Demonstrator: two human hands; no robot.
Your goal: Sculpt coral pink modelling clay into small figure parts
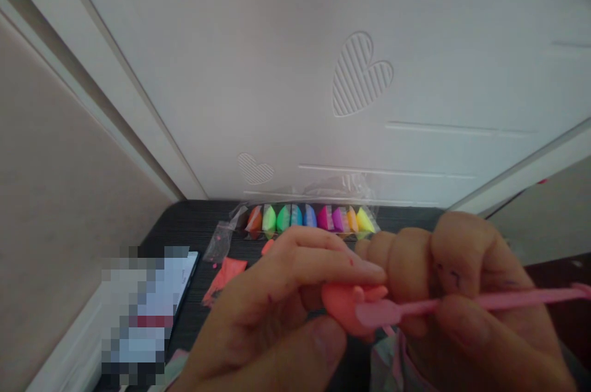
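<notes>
My left hand point(277, 293) is closed around a small lump of coral-coloured modelling clay point(339, 304), thumb below and fingers above. Small raised bits stand out on the lump's right side. Between the thumb and curled fingers of my right hand point(466, 293) is a pink plastic modelling tool point(508, 300), held nearly level. Its flat, rounded tip touches the clay's right side. The palm side of the lump is hidden by my left fingers.
A row of clay packs in several colours point(309, 220) lies at the back of the dark table point(184, 220) by a white panel with hearts point(362, 75). Left are a coral packet point(226, 278), a clear wrapper point(218, 241) and a partly blurred phone point(157, 300).
</notes>
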